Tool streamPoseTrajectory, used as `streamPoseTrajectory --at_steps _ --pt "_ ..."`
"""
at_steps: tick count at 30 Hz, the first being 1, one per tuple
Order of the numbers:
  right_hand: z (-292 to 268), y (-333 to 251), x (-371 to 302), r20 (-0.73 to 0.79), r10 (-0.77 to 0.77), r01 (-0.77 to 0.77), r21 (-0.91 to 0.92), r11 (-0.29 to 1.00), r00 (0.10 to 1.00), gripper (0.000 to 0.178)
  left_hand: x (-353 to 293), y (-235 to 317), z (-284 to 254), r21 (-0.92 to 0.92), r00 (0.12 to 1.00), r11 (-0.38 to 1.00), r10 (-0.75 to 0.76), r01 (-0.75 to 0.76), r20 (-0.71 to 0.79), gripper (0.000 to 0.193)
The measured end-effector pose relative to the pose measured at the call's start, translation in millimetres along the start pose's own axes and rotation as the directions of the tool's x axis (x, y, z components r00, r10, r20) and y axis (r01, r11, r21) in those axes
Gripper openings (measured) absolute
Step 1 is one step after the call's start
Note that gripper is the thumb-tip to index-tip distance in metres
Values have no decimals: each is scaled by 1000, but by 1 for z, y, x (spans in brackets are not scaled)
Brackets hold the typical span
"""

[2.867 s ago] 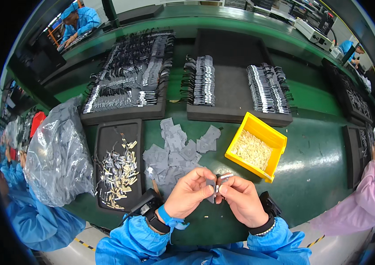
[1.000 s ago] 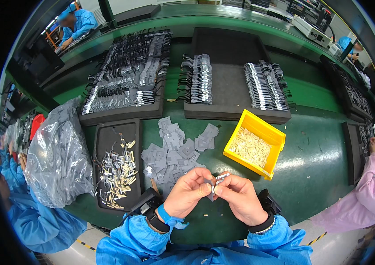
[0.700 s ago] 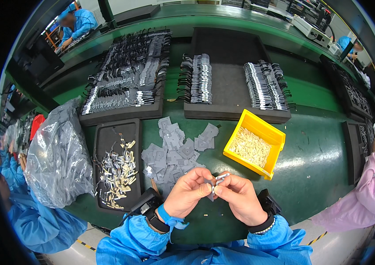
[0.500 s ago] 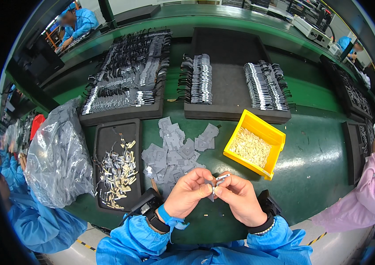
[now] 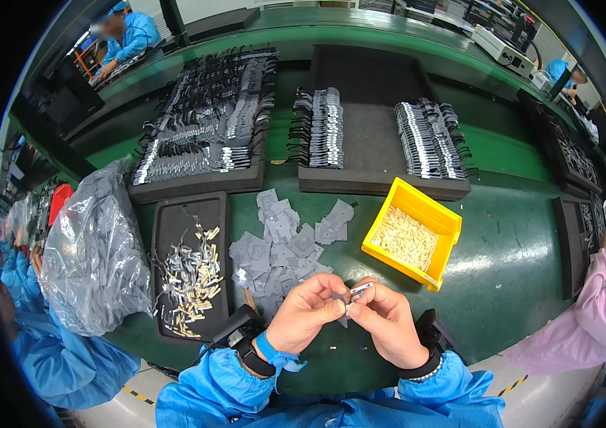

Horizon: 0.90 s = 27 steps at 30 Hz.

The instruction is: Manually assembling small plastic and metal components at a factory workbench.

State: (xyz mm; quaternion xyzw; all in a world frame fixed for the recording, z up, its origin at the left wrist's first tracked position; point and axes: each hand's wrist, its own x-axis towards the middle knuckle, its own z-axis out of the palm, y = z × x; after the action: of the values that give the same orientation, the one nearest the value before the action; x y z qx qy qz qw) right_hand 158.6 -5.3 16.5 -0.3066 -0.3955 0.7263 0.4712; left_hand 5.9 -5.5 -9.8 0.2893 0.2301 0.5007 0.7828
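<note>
My left hand (image 5: 304, 314) and my right hand (image 5: 394, 327) meet above the near edge of the green table. Thumb and forefinger of each are pinched together. Between the left fingertips is a small dark grey piece (image 5: 343, 320), its lower corner showing below the thumbs. From the right fingers sticks out a small silver-white part (image 5: 363, 288) with dark marks; the fingers cover the rest of it. The two parts touch or nearly touch at the thumbs. Just beyond my left hand lies a loose pile of flat grey sheet pieces (image 5: 274, 250).
A yellow bin (image 5: 454, 246) of small cream pieces stands right. On the left are a black tray (image 5: 167, 207) of wired parts and a clear plastic bag (image 5: 92, 250). Behind, black foam trays (image 5: 370, 143) (image 5: 196, 182) hold rows of cabled parts. Co-workers sit at both sides.
My hands stay almost in place, with the thumbs pressed together. The silver-white part has tilted slightly; otherwise the scene looks the same.
</note>
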Motion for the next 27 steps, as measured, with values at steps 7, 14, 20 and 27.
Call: streamPoseTrajectory --at_steps 7,14,20,27 --pt "2 -1 -1 -30 11 -13 -40 999 999 10 -1 2 3 20 999 1000 -13 13 -40 17" --pt "0 -2 -1 24 -3 5 -59 998 1000 8 -2 2 1 22 1000 1000 8 -8 9 16" --pt "1 2 -1 32 -37 40 -73 997 999 7 -3 1 2 45 999 998 40 -40 -16 16" --pt "-2 2 -2 12 49 -49 9 999 999 2 -4 1 6 -86 1000 996 -14 12 -23 17"
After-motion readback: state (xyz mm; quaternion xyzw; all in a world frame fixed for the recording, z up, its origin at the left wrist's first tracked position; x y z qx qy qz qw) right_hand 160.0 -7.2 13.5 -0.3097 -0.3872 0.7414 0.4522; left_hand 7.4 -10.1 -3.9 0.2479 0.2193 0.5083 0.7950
